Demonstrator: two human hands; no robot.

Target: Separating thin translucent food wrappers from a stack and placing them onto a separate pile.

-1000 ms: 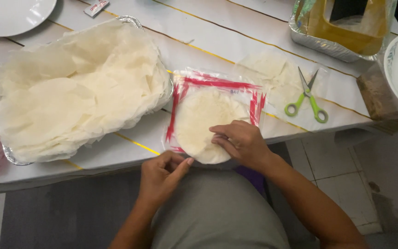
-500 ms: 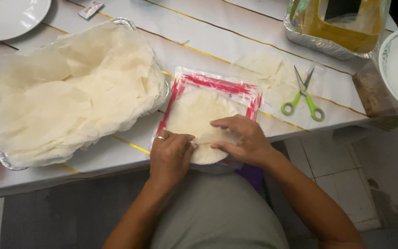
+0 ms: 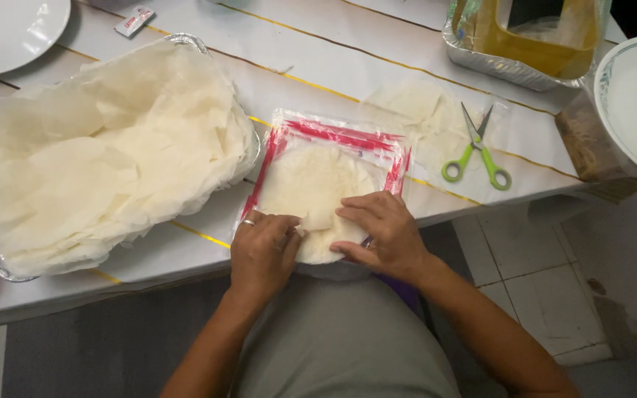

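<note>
left hand [image 3: 261,250] + right hand [image 3: 381,232]: fingers flat, pressing round wrappers [image 3: 311,193] in clear bag [image 3: 333,140] | overhanging worktop [image 3: 348,70] edge | risk, judged: tearing thin sheets, bag slipping off

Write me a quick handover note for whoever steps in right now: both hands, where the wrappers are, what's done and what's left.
Left hand: flat on the near left edge of the round wrapper stack, gripping nothing.
Right hand: fingers pressed on the stack's near right edge.
The stack lies on its clear red-striped bag at the table edge.
Foil tray on the left holds many separated sheets.
Green-handled scissors lie to the right.
Done: the tray pile. Left: the stack under the hands.
</note>
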